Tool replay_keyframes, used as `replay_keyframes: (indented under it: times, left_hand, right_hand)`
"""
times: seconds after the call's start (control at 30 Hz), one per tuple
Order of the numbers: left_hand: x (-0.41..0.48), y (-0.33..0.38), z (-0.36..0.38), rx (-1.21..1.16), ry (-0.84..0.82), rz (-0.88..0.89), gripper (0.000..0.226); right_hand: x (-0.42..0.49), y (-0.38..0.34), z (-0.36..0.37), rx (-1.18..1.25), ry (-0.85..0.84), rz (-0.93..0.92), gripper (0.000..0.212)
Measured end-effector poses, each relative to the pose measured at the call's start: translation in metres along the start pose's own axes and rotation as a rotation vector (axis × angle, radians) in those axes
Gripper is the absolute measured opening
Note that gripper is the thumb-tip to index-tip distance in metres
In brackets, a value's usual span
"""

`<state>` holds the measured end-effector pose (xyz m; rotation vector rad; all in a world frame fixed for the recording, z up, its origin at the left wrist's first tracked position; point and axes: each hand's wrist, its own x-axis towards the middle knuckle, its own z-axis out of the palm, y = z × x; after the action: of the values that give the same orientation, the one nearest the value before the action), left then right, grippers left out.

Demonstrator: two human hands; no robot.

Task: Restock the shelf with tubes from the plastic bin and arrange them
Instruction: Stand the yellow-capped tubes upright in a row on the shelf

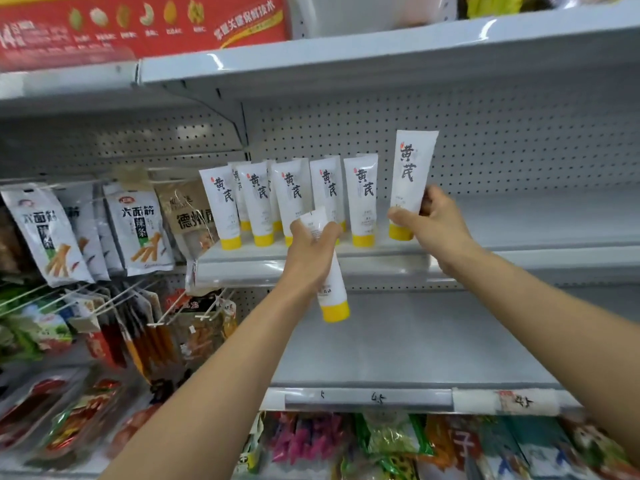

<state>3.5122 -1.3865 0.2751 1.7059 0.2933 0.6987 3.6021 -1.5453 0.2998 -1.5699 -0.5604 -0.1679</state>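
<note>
Head view. White pegboard-backed shelf [519,220] spans 12 to 3 o'clock, bare to the right of the stock. Row [294,199] of white tubes, two deep, stands cap-down at 12 o'clock. The plastic bin is out of view.

Right hand [429,220], at 2 o'clock, pinches the lower body of the right tube [412,168] between thumb and curled fingers. That tube is upright, cap down, just right of the row's end. Whether its cap touches the shelf cannot be told.

Left hand [311,251], near centre, is wrapped round the left tube [334,289], which tilts with its yellow cap down, in front of the row.

Hazards (judged): each tube balances on a narrow cap, so a release off vertical could tip the right tube into its neighbour and fell the row. The left hand's knuckles, close to the front tubes, could knock them as it moves.

Legible text: every tube reads 黄芪 in black brush script. Snack packs [138,230] at 9 o'clock read 大面筋 and 辣条, and a brown pack beside them begins 德州. Price rail [367,398] at 5 o'clock bears a handwritten "4.5". The red box [138,26] at 11 o'clock is too blurred to read.
</note>
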Motion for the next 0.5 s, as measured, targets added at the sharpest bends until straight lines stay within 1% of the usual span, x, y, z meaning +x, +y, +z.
replay_keyframes:
  times: [0.1,0.17,0.33,0.5]
  left_hand:
    - [0.004,-0.001,0.006,0.001,0.016,0.004,0.044]
    - [0.007,-0.002,0.010,0.003,0.023,-0.001,0.040]
    - [0.014,0.004,0.019,-0.001,0.040,-0.020,0.053]
    - [0.019,0.004,0.023,-0.013,0.057,-0.025,0.050]
  right_hand:
    - [0.027,0.008,-0.004,-0.113,0.007,0.039,0.039]
    - [0.044,0.015,-0.003,-0.202,-0.013,0.054,0.043]
    - [0.073,0.035,0.002,-0.331,-0.052,0.078,0.052]
    - [0.095,0.046,0.004,-0.355,-0.060,0.081,0.054]
